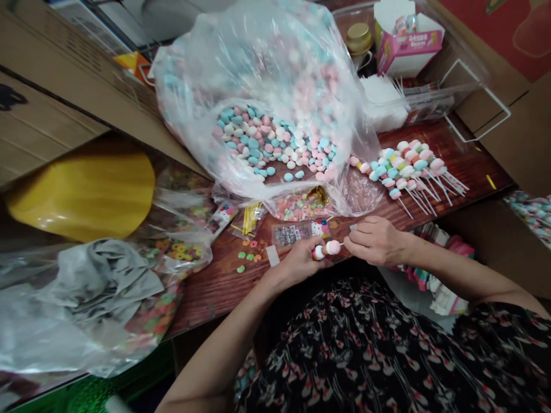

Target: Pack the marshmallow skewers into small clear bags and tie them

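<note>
One candy skewer (327,248), left hand (297,264) closed around its candies, right hand (374,241) pinching its stick

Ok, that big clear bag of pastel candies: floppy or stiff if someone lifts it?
Likely floppy: the thin plastic bag is creased and slack. The pastel candies lie loose, so they would probably shift inside. They look puffy, so it may be light for its bulk.

candy skewer (328,248): white and pale pink | loose candies (269,143): pastel blue, pink and white | surface (224,281): reddish-brown wood grain | blouse (365,350): black with a red-and-white floral print | rounded plastic piece (81,195): solid yellow | carton (407,43): pink and white
</note>
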Demonstrator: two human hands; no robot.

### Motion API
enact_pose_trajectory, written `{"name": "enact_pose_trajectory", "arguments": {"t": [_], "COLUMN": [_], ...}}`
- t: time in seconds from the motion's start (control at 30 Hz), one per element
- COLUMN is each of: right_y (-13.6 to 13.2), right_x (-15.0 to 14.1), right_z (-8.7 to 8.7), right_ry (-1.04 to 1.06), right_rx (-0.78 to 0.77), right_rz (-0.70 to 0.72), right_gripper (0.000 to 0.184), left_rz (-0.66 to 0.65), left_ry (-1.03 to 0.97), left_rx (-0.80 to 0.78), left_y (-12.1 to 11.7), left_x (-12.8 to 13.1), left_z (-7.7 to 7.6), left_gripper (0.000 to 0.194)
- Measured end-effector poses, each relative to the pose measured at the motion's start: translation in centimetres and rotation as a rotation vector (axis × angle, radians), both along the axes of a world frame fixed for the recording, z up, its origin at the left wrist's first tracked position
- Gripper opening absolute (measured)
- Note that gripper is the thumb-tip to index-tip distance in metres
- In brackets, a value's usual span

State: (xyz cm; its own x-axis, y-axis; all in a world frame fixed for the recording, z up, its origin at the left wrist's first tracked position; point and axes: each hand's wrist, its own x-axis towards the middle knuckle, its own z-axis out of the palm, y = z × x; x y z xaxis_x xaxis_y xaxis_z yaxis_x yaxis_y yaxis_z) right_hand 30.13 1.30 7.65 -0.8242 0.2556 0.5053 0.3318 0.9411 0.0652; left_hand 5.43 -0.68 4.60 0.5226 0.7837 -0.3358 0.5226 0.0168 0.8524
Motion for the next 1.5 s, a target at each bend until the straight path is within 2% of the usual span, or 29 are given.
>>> {"name": "enact_pose_trajectory", "arguments": {"t": [0.13,0.23,0.37,0.53,0.6,0.73,0.77,0.8,0.83,0.9,0.97,1.0,1.17,1.23,1.33,1.43,1.5], "right_y": [-0.9,-0.8,-0.9,-1.5,-1.6,-0.9,-0.7,-0.5,-0.2,0.1,0.1,0.1,-0.6,-0.4,0.4,1.4,1.8], "right_x": [-1.1,-1.2,-1.3,-3.1,-3.6,-3.3,-3.0,-2.8,-2.5,-2.4,-2.7,-3.0,-5.1,-5.2,-4.5,-3.6,-3.5], "right_z": [-0.4,-0.6,-0.4,-1.1,-1.9,-2.7,-2.6,-2.4,-2.0,-1.4,-1.1,-1.1,-2.2,-2.1,-1.0,0.2,0.4], "right_ry": [-0.077,-0.136,-0.177,-0.131,-0.105,-0.026,-0.005,0.013,0.029,0.047,0.046,0.038,0.002,0.037,0.105,0.141,0.201], "right_rx": [-0.195,-0.284,-0.342,-0.348,-0.343,-0.332,-0.321,-0.305,-0.283,-0.237,-0.210,-0.210,-0.277,-0.317,-0.400,-0.448,-0.478], "right_rz": [-0.111,-0.114,-0.082,-0.052,-0.051,-0.055,-0.066,-0.079,-0.093,-0.105,-0.091,-0.072,0.052,0.028,-0.068,-0.112,-0.098], "right_gripper": [0.020,0.018,0.017,0.016,0.015,0.014,0.014,0.015,0.016,0.017,0.018,0.019,0.018,0.016,0.017,0.016,0.018], "left_rz": [-0.057,-0.095,-0.118,-0.184,-0.191,-0.190,-0.179,-0.165,-0.152,-0.126,-0.094,-0.077,0.018,0.066,0.141,0.317,0.441], "left_ry": [0.036,0.107,0.198,0.193,0.135,0.076,0.113,0.163,0.212,0.273,0.267,0.244,0.078,-0.054,-0.321,-0.464,-0.478], "left_rx": [0.123,0.206,0.313,0.320,0.294,0.299,0.312,0.318,0.312,0.286,0.264,0.257,0.185,0.105,-0.120,-0.327,-0.370], "left_y": [0.0,0.0,0.0,-0.2,-0.2,0.2,0.2,0.2,0.2,0.0,-0.4,-0.5,-0.8,-0.8,-0.9,-1.0,-1.0], "left_x": [0.5,0.5,0.5,1.8,2.0,0.4,-0.2,-0.8,-1.3,-1.7,-1.5,-1.2,0.4,0.4,-0.2,-0.7,-0.6], "left_z": [-0.2,0.1,0.4,-0.2,-0.1,0.9,1.1,1.2,1.3,1.1,0.7,0.5,0.2,0.7,1.9,2.5,2.3], "left_gripper": [0.012,0.013,0.015,0.018,0.031,0.087,0.092,0.088,0.076,0.043,0.020,0.014,0.011,0.020,0.041,0.035,0.028]}}
